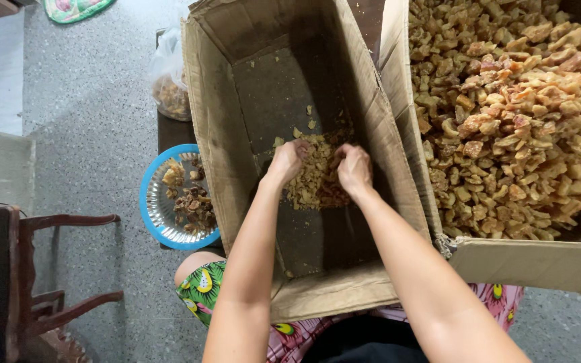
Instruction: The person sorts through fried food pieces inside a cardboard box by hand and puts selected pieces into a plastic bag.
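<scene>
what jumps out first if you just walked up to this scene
First the big cardboard box at right, heaped to the brim with tan nut-like pieces. Then both hands, the left hand and right hand, dug into a small pile in the nearly empty middle box. A blue-rimmed bowl of darker pieces sits at left.

Both bare forearms reach forward and down from the lower edge, converging toward the middle. Left hand palm down, fingers curled inward, knuckles up. Right hand close beside it, also curled, wrist slightly bent. The hands sit near each other, not touching. Elbows out of view.
</scene>
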